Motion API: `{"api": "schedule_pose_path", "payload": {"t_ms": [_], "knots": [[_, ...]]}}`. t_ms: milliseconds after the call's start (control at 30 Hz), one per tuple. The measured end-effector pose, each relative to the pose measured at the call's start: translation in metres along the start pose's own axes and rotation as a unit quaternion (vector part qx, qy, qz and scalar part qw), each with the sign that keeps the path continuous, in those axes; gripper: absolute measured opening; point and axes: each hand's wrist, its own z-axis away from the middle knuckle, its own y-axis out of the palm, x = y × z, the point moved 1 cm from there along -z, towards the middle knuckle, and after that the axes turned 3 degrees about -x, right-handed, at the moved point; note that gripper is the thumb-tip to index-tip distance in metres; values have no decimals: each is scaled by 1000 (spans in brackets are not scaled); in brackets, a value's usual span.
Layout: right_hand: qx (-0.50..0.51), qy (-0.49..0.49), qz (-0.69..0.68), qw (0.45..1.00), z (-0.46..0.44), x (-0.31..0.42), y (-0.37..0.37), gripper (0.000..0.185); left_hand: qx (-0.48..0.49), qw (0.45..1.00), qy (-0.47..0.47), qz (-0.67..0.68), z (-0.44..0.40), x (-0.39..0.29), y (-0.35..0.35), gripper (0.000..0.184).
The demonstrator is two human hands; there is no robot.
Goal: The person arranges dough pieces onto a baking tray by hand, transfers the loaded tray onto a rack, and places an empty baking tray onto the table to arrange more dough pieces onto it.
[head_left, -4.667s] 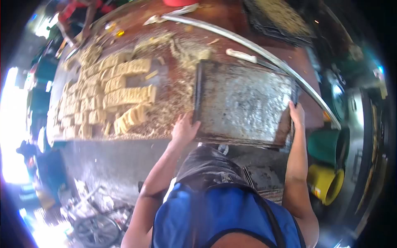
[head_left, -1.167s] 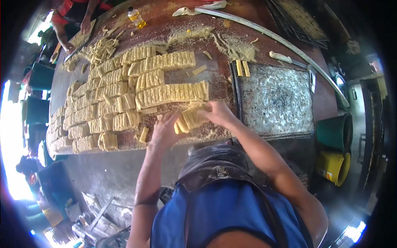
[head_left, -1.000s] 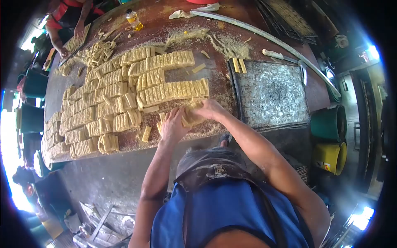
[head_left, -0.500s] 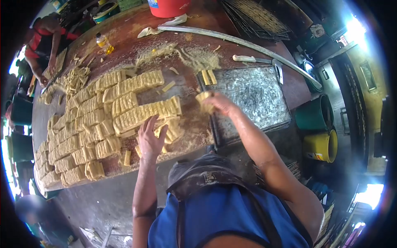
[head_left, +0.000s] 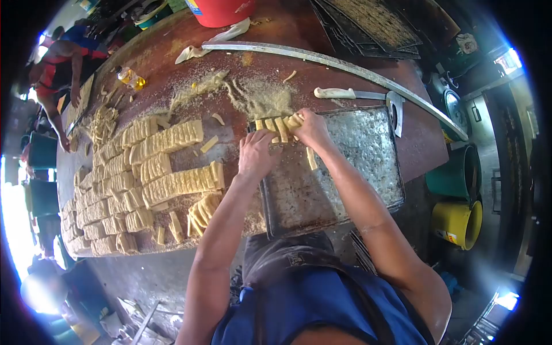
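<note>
On the dark metal baking tray [head_left: 345, 149], several pale dough strips [head_left: 280, 127] lie side by side along its far left edge. My right hand [head_left: 312, 131] has its fingers closed on a dough strip at the right end of this row. Beside the row's left end is my left hand [head_left: 257, 150], fingers bent and apart from the thumb, fingertips near or touching the strips. A single loose strip [head_left: 311, 158] rests on the tray below my right hand. Left of the tray, long rows of cut dough strips [head_left: 183, 183] cover the reddish table.
Beyond the tray lie a white-handled knife [head_left: 336, 93], a metal scraper [head_left: 395, 112] and a long curved-looking metal bar [head_left: 322, 56]. A bottle of yellow liquid [head_left: 131, 78] and a red bucket [head_left: 221, 11] are farther off. Another person [head_left: 60, 63] works at the far left.
My left hand has moved right from the dough rows to the tray. More strips now lie on the tray's edge, and one lies loose. The bottle now appears tilted.
</note>
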Motion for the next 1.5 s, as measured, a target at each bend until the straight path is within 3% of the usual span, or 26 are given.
{"api": "schedule_pose_path", "payload": {"t_ms": [133,367,600,700,767,833,900,967,1033,1067,1233,1333,1500], "knots": [[-9,27,3,1000,-4,-8,-1,42,39,997,27,-62,-24,-11,14,53],[-58,55,-22,997,-4,-25,-6,35,8,995,73,-66,-36,-25,30,59],[-58,49,3,997,-2,-29,-8,35,22,997,74,-10,-36,-13,32,51],[-80,11,70,994,1,-16,-9,41,16,998,67,2,-37,-11,34,50],[-62,41,136,988,0,-17,-3,40,8,998,59,8,-35,-10,37,49],[-51,59,65,995,1,-14,-14,37,9,998,58,7,-35,-13,32,48],[-22,75,-113,990,-6,-33,-20,36,-5,999,53,6,-34,-19,33,48],[-43,53,-114,991,-6,-48,-22,36,-23,998,49,29,-34,-31,33,50],[-59,-4,9,998,-6,-44,-32,36,-31,998,52,4,-40,-41,45,51],[-42,18,16,999,-10,-42,-36,36,-11,998,50,-24,-43,-47,45,50],[-35,-2,-62,997,-19,-73,-43,32,-21,998,13,-50,-43,-62,53,50],[25,19,-26,999,-22,-74,-54,28,-15,998,20,-65,-51,-80,63,52],[-17,15,1,1000,-20,-80,-63,31,-5,999,35,-41,-57,-76,70,51]]}}
